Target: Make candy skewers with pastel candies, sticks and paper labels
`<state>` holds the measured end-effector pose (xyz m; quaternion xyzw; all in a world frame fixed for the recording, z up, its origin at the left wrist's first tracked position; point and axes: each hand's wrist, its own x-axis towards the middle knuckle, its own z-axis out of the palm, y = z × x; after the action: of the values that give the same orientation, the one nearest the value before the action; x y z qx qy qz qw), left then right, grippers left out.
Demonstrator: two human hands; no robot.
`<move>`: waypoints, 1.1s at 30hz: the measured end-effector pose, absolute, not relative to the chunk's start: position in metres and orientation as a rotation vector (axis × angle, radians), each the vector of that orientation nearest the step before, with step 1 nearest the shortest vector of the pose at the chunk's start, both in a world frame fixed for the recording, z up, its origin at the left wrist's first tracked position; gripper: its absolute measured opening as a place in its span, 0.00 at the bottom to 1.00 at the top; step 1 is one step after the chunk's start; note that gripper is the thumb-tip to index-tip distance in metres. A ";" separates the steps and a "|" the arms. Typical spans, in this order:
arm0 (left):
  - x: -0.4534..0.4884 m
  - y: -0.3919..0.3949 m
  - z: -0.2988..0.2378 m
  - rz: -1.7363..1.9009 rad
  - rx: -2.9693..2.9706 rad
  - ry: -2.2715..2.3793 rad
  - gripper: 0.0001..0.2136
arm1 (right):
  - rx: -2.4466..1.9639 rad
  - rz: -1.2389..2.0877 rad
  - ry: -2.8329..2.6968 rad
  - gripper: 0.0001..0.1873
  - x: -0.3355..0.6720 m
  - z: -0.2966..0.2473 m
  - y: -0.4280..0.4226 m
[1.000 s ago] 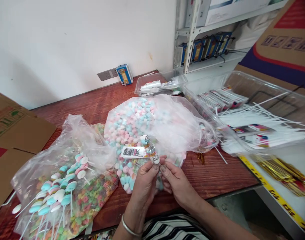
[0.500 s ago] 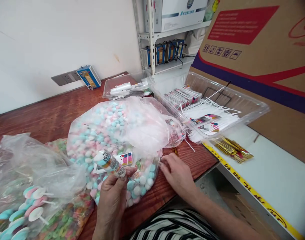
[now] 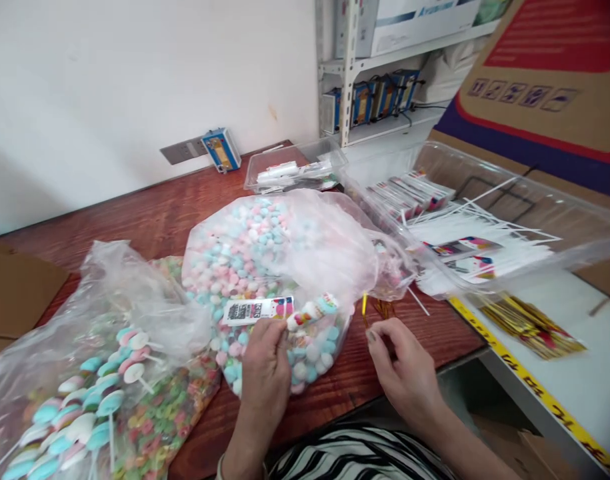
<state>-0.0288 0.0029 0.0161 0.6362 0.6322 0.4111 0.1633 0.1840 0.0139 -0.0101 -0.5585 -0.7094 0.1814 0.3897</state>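
Observation:
My left hand (image 3: 265, 370) is closed round a wrapped lollipop (image 3: 312, 311) in a printed sleeve, its candy head pointing right over the big clear bag of pink, blue and white candies (image 3: 265, 253). A printed label card (image 3: 257, 310) lies on that bag just above the hand. My right hand (image 3: 402, 370) pinches a thin gold twist tie (image 3: 365, 310) standing up from a small heap of ties on the red-brown wooden table (image 3: 149, 213).
A clear bag of finished lollipops on sticks (image 3: 99, 393) lies over a bag of coloured ring candies (image 3: 169, 407) at the left. Clear trays hold white sticks and printed sleeves (image 3: 485, 250) at the right, with gold ties (image 3: 529, 327) below. Cardboard boxes (image 3: 549, 93) and metal shelving (image 3: 355, 73) stand behind.
My right hand let go of the lollipop, reached right to the ties and pinched one. The left hand kept the lollipop and tipped it from upright to lying sideways.

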 end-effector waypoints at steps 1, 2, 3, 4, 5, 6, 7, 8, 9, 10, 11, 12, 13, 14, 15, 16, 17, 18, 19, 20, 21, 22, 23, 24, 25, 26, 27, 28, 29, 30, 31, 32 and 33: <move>-0.026 0.003 0.015 1.146 1.867 1.823 0.10 | -1.282 0.523 -1.791 0.06 0.179 -0.003 0.008; -0.022 0.003 0.013 1.116 1.925 1.839 0.11 | -1.166 0.588 -1.786 0.06 0.172 0.004 0.004; -0.018 0.002 0.012 1.089 1.984 1.854 0.11 | -1.089 0.668 -1.792 0.06 0.165 0.009 0.001; -0.014 0.001 0.010 1.064 2.041 1.866 0.11 | -1.036 0.746 -1.790 0.07 0.156 0.012 -0.001; -0.011 0.001 0.009 1.046 2.090 1.877 0.11 | -1.018 0.838 -1.776 0.07 0.148 0.014 0.000; -0.009 -0.001 0.008 1.047 2.125 1.891 0.10 | -1.025 0.936 -1.753 0.08 0.140 0.014 0.001; -0.007 -0.002 0.007 1.074 2.147 1.908 0.08 | -1.045 1.033 -1.719 0.08 0.134 0.012 0.004; -0.006 -0.002 0.006 1.122 2.162 1.926 0.07 | -1.073 1.125 -1.681 0.09 0.129 0.010 0.007; -0.006 -0.003 0.005 1.186 2.171 1.942 0.05 | -1.097 1.203 -1.643 0.10 0.125 0.007 0.010; -0.006 -0.004 0.003 1.245 2.178 1.950 0.06 | -1.114 1.261 -1.610 0.11 0.123 0.003 0.013; -0.007 -0.004 0.002 1.290 2.183 1.954 0.08 | -1.126 1.300 -1.581 0.11 0.122 0.000 0.014; -0.007 -0.004 0.001 1.308 2.189 1.951 0.10 | -1.133 1.326 -1.556 0.12 0.121 -0.002 0.016; -0.008 -0.005 0.000 1.300 2.195 1.940 0.12 | -1.140 1.342 -1.534 0.12 0.122 -0.005 0.016; -0.008 -0.005 -0.001 1.274 2.192 1.926 0.13 | -1.146 1.351 -1.518 0.12 0.122 -0.006 0.016; -0.008 -0.005 -0.001 1.243 2.181 1.912 0.13 | -1.151 1.353 -1.507 0.12 0.123 -0.007 0.016; -0.008 -0.005 0.000 1.216 2.161 1.898 0.12 | -1.156 1.349 -1.502 0.12 0.123 -0.008 0.016; -0.008 -0.005 0.001 1.204 2.129 1.884 0.12 | -1.161 1.341 -1.503 0.12 0.124 -0.008 0.016; -0.008 -0.005 0.003 1.209 2.085 1.867 0.11 | -1.163 1.329 -1.511 0.11 0.124 -0.008 0.016; -0.007 -0.005 0.004 1.229 2.027 1.849 0.11 | -1.165 1.311 -1.522 0.10 0.124 -0.008 0.016; -0.007 -0.005 0.006 1.257 1.953 1.824 0.11 | -1.168 1.289 -1.542 0.10 0.124 -0.007 0.017; -0.007 -0.004 0.008 1.282 1.857 1.797 0.10 | -1.175 1.257 -1.566 0.09 0.124 -0.007 0.017; -0.006 -0.004 0.009 1.302 1.728 1.765 0.09 | -1.183 1.213 -1.597 0.09 0.124 -0.006 0.018; -0.006 -0.003 0.010 1.310 1.562 1.723 0.07 | -1.191 1.162 -1.631 0.09 0.124 -0.006 0.019; -0.005 -0.001 0.010 1.315 1.362 1.660 0.05 | -1.195 1.110 -1.666 0.09 0.124 -0.007 0.021; -0.005 0.000 0.010 1.319 1.144 1.571 0.04 | -1.196 1.059 -1.698 0.08 0.124 -0.007 0.022; -0.004 0.002 0.010 1.326 0.927 1.458 0.05 | -1.188 1.013 -1.727 0.07 0.123 -0.008 0.024; -0.003 0.004 0.009 1.333 0.733 1.333 0.07 | -1.174 0.975 -1.752 0.07 0.123 -0.009 0.025; -0.001 0.005 0.009 1.342 0.575 1.212 0.09 | -1.156 0.945 -1.774 0.06 0.122 -0.010 0.027; 0.000 0.007 0.009 1.353 0.459 1.111 0.11 | -1.140 0.917 -1.788 0.05 0.121 -0.011 0.029; 0.001 0.008 0.009 1.367 0.382 1.036 0.12 | -1.129 0.885 -1.792 0.05 0.121 -0.012 0.031; 0.001 0.008 0.009 1.376 0.333 0.984 0.12 | -1.126 0.854 -1.784 0.04 0.120 -0.012 0.032; 0.002 0.009 0.010 1.385 0.303 0.950 0.12 | -1.130 0.832 -1.764 0.02 0.120 -0.011 0.034; 0.002 0.009 0.010 1.393 0.284 0.924 0.12 | -1.137 0.825 -1.736 0.05 0.120 -0.010 0.036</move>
<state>0.0020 0.0092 0.0098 0.1256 0.4088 0.6160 0.6615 0.1197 0.0357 -0.0097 -0.4574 -0.6986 0.3320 0.4388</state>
